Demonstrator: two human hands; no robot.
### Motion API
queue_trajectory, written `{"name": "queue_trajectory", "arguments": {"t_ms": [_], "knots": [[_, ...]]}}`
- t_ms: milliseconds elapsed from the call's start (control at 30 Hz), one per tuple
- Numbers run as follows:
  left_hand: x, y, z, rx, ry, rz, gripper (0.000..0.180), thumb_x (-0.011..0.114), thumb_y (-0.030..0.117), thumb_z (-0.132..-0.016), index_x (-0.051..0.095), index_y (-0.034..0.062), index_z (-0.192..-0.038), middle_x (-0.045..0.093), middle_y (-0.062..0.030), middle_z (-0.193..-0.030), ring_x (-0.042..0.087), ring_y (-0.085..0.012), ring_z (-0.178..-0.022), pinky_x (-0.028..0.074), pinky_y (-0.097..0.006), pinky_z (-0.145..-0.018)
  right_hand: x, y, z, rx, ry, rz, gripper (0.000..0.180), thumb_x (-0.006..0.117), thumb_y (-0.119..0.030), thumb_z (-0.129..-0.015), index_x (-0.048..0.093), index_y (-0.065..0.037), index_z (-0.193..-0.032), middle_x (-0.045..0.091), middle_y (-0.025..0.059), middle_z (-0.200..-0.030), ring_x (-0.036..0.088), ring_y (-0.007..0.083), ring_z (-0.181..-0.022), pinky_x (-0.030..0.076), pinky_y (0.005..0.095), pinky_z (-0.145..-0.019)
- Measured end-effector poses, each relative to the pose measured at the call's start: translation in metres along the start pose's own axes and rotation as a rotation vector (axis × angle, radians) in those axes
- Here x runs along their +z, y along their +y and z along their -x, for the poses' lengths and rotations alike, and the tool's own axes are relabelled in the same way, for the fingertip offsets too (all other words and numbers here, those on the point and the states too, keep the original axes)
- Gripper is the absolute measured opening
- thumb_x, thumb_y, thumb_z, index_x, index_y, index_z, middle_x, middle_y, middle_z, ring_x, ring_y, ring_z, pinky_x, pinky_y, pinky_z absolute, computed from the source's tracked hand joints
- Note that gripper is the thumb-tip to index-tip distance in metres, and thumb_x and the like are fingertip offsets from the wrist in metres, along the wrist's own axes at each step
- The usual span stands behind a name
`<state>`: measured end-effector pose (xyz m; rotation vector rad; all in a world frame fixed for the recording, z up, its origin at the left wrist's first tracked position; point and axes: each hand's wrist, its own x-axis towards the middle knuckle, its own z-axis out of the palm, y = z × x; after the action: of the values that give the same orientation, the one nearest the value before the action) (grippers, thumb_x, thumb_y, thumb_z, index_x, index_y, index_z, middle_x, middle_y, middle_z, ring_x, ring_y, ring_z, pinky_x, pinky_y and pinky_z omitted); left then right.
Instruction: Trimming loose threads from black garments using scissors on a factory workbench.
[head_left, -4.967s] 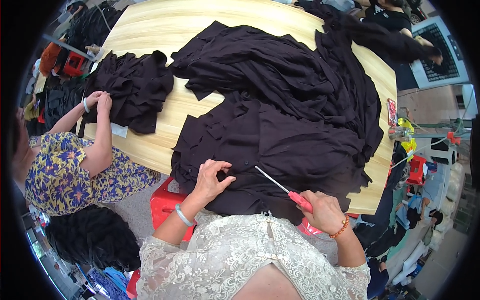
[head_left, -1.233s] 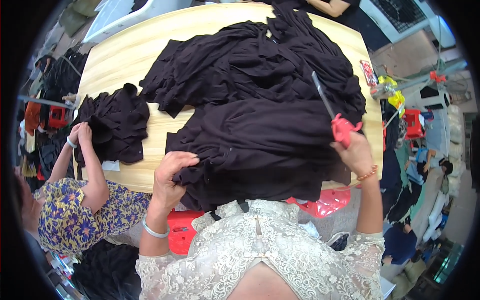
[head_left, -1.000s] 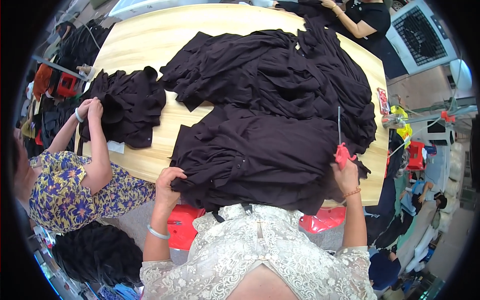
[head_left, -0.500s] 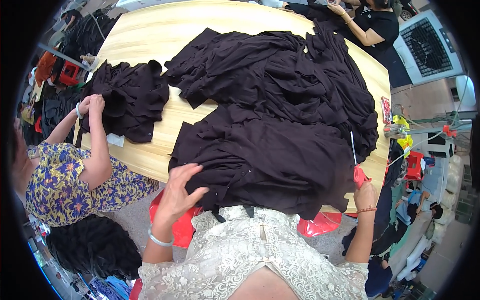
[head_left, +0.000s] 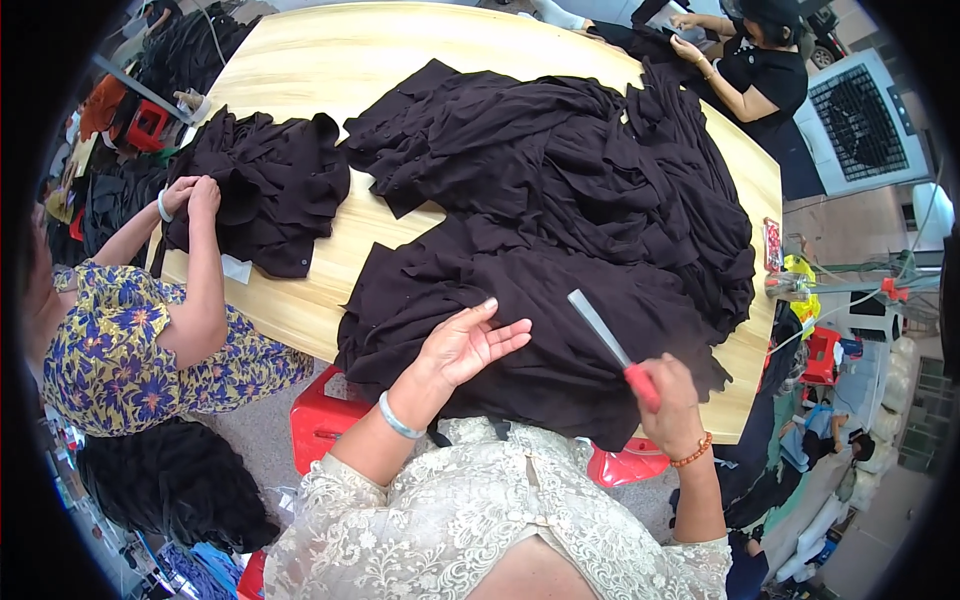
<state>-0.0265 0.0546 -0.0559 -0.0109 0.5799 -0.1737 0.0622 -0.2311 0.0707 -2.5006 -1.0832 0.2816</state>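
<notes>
My left hand (head_left: pixel 468 343) rests flat, fingers spread, on the near edge of a big heap of dark brown fabric (head_left: pixel 560 210) that covers the wooden table (head_left: pixel 330 70). My right hand (head_left: pixel 668 402) grips the red handle of a pair of scissors (head_left: pixel 612 345); the closed blades point up and to the left over the cloth. Both hands are at the front of the pile, close to my chest.
A person in a blue floral top (head_left: pixel 130 340) at the left handles a smaller dark fabric pile (head_left: pixel 265 190). Another person in black (head_left: pixel 755 60) works at the far right. Red stools (head_left: pixel 320 420) stand under the table edge. A white fan (head_left: pixel 860 120) is at the right.
My right hand has swung the scissors from the table's right edge back in over the fabric. My left hand moved from the cloth's near edge up onto the pile.
</notes>
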Motion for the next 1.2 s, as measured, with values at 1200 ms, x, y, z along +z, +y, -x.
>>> {"name": "queue_trajectory", "arguments": {"t_ms": [1200], "knots": [[-0.042,0.001,-0.010,0.484,0.055,-0.397,0.013,0.053,0.014,-0.098,0.061,0.0039,-0.101,0.067,-0.0090,-0.093,0.070,-0.0234,-0.078,0.060,-0.032,-0.067,0.004,-0.040,-0.042,0.060,-0.444,-0.069,0.027,0.067,-0.021,-0.085,0.058,-0.007,-0.106,0.065,0.0157,-0.079,0.064,0.0351,-0.077,0.049,0.0429,-0.069]]}}
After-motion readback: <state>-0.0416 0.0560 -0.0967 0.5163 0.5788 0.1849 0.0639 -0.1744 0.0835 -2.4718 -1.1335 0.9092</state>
